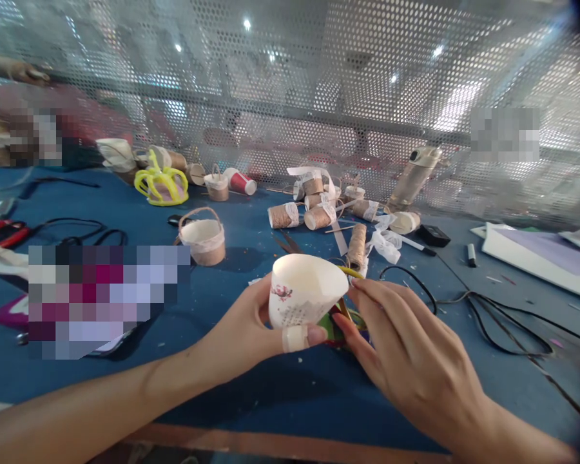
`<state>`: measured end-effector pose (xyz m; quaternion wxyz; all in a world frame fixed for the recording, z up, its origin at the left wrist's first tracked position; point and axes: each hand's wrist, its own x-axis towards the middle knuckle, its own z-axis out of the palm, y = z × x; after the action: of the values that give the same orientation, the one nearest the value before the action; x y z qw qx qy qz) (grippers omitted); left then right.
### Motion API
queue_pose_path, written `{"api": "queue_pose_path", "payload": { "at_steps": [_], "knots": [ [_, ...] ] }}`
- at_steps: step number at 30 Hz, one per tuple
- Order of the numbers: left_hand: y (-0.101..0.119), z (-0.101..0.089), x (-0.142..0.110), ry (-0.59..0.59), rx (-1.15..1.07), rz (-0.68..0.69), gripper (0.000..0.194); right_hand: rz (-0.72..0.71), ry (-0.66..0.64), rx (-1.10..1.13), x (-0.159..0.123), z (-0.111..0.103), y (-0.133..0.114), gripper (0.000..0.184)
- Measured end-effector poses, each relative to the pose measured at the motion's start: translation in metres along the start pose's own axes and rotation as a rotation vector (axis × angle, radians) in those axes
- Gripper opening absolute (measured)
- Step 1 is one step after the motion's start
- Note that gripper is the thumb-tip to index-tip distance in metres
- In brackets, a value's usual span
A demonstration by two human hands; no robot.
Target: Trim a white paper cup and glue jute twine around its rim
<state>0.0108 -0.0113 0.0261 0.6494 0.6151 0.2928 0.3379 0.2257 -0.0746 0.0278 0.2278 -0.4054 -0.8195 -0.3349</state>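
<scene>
My left hand (265, 328) is closed around a white paper cup (307, 290) with a pink flower print and lines of small writing. The cup's rim slants, and its opening faces up. A pale bandage (294, 338) wraps the left thumb. Close to the cup's right side, my right hand (406, 348) has its fingers bent in a pinch; what they hold is partly hidden. A curved yellow piece (350, 272) shows by its fingertips, and a green and red item (335, 327) lies below. Dark pointed blades (287, 243) stick out beyond the cup.
A twine-trimmed basket (205, 241) and a yellow crown (162, 183) stand left. Wrapped cups (319, 212), a twine spool (356, 245) and lace (385, 238) lie behind. Black cables (493, 322) run right. A perforated metal screen (290, 96) borders the back; red-handled pliers (4, 235) lie far left.
</scene>
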Motion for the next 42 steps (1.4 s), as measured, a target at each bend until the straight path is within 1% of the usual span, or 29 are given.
{"api": "queue_pose_path", "payload": {
  "at_steps": [3,6,9,11,13,14,16,18,19,20,22,24,26,28,30,33,37,42],
  "knots": [
    [-0.001,0.005,-0.001,-0.036,0.001,-0.003,0.052,-0.007,-0.006,-0.045,-0.001,0.000,-0.003,0.034],
    [-0.005,0.008,-0.004,-0.025,-0.019,0.017,0.056,-0.041,0.013,-0.065,-0.003,-0.001,-0.006,0.028],
    [-0.008,0.008,-0.007,-0.015,-0.024,0.044,0.054,-0.059,0.010,-0.051,-0.004,0.000,-0.010,0.034],
    [-0.008,0.007,-0.008,-0.021,0.016,0.087,0.055,-0.027,-0.011,-0.014,-0.004,0.002,-0.011,0.037],
    [-0.006,0.007,-0.010,-0.050,0.064,0.127,0.061,0.038,-0.042,0.049,-0.004,0.004,-0.006,0.037],
    [-0.004,0.007,-0.010,-0.088,0.071,0.128,0.064,0.082,-0.059,0.090,-0.004,0.005,-0.002,0.036],
    [-0.001,0.007,-0.011,-0.192,0.037,0.090,0.067,0.194,-0.090,0.180,-0.003,0.006,0.011,0.033],
    [0.001,0.007,-0.011,-0.300,-0.018,0.032,0.067,0.361,-0.110,0.259,-0.001,0.005,0.025,0.021],
    [0.001,0.006,-0.011,-0.337,-0.038,0.005,0.066,0.460,-0.097,0.256,-0.001,0.004,0.032,0.017],
    [0.001,0.006,-0.011,-0.359,-0.052,-0.018,0.065,0.542,-0.093,0.260,0.000,0.004,0.037,0.017],
    [0.001,0.004,-0.010,-0.371,-0.059,-0.046,0.065,0.610,-0.133,0.342,0.001,0.002,0.044,0.022],
    [0.000,0.001,-0.009,-0.349,-0.032,-0.039,0.065,0.560,-0.208,0.456,0.002,0.000,0.044,0.022],
    [0.000,-0.001,-0.009,-0.322,0.034,-0.004,0.064,0.450,-0.272,0.520,0.003,-0.001,0.041,0.020],
    [-0.002,-0.003,-0.008,-0.311,0.110,0.046,0.064,0.347,-0.315,0.535,0.003,-0.002,0.037,0.021],
    [-0.005,-0.005,-0.008,-0.333,0.169,0.103,0.067,0.288,-0.339,0.520,0.003,-0.001,0.035,0.022],
    [-0.010,-0.007,-0.006,-0.380,0.222,0.168,0.070,0.257,-0.358,0.480,0.002,0.001,0.034,0.021],
    [-0.010,-0.006,-0.006,-0.361,0.341,0.227,0.069,0.214,-0.362,0.447,0.001,0.003,0.033,0.019],
    [-0.011,-0.006,-0.006,-0.361,0.405,0.285,0.070,0.224,-0.377,0.425,0.000,0.004,0.033,0.016]
  ]
}}
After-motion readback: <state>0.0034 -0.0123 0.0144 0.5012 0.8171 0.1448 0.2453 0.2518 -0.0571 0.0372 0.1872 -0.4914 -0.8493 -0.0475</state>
